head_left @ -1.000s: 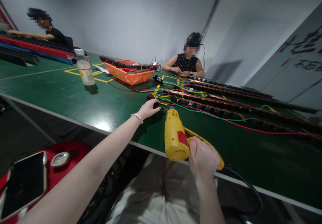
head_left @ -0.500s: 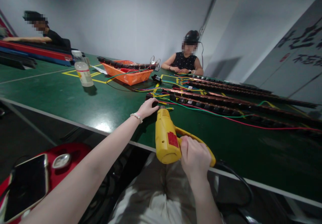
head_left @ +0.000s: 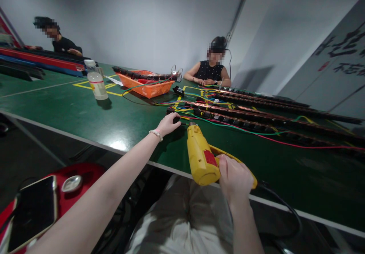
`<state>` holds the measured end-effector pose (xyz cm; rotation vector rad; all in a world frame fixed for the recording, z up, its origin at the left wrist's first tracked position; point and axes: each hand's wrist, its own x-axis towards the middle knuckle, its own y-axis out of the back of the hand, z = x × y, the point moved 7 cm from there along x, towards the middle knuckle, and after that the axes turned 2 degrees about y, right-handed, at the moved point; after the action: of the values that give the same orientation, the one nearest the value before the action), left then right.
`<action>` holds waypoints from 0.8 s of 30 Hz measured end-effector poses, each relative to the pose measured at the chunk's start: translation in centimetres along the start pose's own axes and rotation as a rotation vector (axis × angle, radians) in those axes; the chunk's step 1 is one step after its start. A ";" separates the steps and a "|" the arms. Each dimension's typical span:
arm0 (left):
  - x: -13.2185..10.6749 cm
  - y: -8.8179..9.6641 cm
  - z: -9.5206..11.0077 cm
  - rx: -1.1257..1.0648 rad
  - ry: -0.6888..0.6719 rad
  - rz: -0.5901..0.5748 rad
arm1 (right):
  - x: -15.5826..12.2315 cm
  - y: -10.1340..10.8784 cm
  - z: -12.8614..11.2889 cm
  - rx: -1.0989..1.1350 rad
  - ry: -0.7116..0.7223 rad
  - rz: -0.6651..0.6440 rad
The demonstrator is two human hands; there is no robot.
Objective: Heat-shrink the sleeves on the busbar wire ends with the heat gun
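Observation:
A yellow heat gun is gripped by its handle in my right hand. Its nozzle points away from me over the table, just right of my left fingertips. My left hand, with a bracelet at the wrist, is closed in a pinch beside a black part. A thin wire end sticks out from those fingers toward the nozzle; the rest of what they hold is hidden. Coloured wires spread behind the hand and lead to long dark strips with copper-coloured edges lying to the right.
An orange basket holds more strips. Left of it stands a plastic bottle. Two people sit beyond the green table. At lower left, a red stool carries a phone and a small white case. A black cord trails from the heat gun.
My right hand has shifted the heat gun to the right, so its nozzle is farther from my left fingers. My left hand has barely moved. The person at far left has changed arm position.

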<state>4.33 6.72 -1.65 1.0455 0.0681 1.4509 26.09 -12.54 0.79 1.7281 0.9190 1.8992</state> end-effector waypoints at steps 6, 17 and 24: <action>0.1 -0.2 0.1 -0.001 -0.014 -0.023 | 0.1 -0.7 1.9 -0.061 -0.105 -0.030; 0.0 -0.3 0.3 0.037 0.015 -0.034 | 0.2 -0.8 1.1 -0.140 -0.071 -0.104; 0.1 -0.3 0.5 0.099 0.056 -0.037 | 0.4 0.7 -2.3 -0.093 -0.020 0.022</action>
<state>4.95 6.61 -1.46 1.0788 0.2000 1.4551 23.83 -13.25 1.57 1.7062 0.7945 1.9036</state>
